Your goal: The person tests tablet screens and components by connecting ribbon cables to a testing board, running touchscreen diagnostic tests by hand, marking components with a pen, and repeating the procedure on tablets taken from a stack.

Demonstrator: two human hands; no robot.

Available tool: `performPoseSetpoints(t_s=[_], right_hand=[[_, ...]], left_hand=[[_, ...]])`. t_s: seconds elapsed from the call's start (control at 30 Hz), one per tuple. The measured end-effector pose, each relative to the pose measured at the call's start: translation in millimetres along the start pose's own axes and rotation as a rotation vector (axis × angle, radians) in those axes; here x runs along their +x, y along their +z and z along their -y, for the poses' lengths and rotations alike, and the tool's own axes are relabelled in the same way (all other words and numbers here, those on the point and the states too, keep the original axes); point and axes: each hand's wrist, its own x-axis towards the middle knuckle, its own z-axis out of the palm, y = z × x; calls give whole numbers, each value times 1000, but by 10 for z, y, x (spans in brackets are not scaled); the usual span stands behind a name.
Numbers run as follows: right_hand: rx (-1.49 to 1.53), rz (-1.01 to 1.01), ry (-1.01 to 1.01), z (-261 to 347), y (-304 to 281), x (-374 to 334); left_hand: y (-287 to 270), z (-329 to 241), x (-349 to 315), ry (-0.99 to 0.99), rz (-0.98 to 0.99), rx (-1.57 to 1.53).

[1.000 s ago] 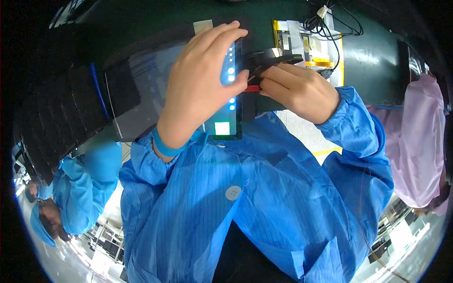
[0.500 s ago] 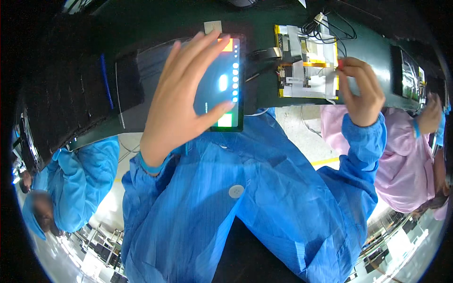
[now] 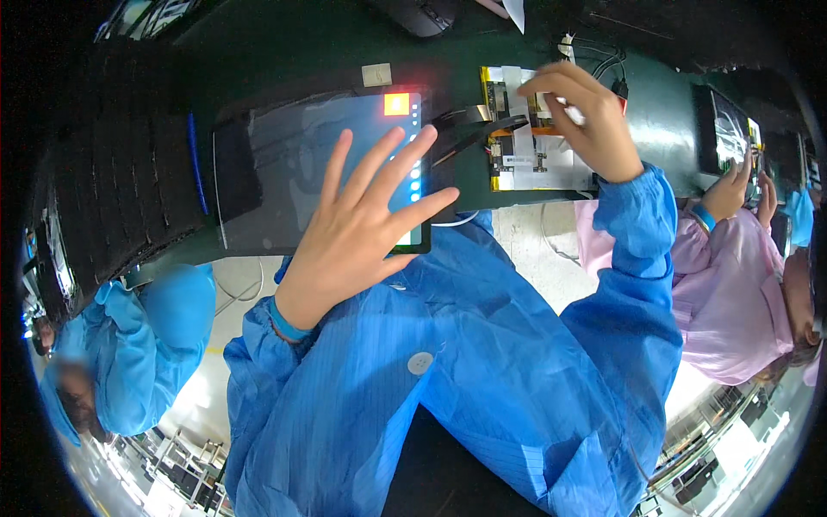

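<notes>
A flat display panel [image 3: 297, 202] lies in front of me, with lit icons and an orange square along its right side. Over its lower right part is my left hand [image 3: 345, 228], palm down and fingers spread; whether it touches the glass I cannot tell. To the right lies a circuit board assembly [image 3: 517, 177] with yellow edges and pale tape strips. Dark ribbon cables [image 3: 478, 138] run between panel and board. My right hand [image 3: 594, 116] hovers over the board's upper right, fingers bent, thumb apart from them, with nothing visible between.
Black wires with a dark and red connector [image 3: 622, 90] lie beyond my right hand. A small pale tag [image 3: 376, 75] sits behind the panel, and a dark mouse [image 3: 418, 15] farther back. At the right, a co-worker in pink [image 3: 732, 293] handles another device [image 3: 724, 129].
My right hand has let go of the red connector at the board's right edge and moved left over the board. My left hand has shifted down and right, its fingers spreading wider.
</notes>
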Motion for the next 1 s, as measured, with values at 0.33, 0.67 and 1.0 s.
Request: performPoseSetpoints(t_s=[0.33, 0.67, 1.0], right_hand=[[170, 287, -294, -162, 221, 408], [127, 207, -371, -109, 357, 507], [169, -62, -78, -48, 57, 16]], left_hand=[[-85, 45, 148, 57, 8, -79], [-230, 125, 665, 44, -287, -26], [82, 95, 1078, 219, -267, 3]])
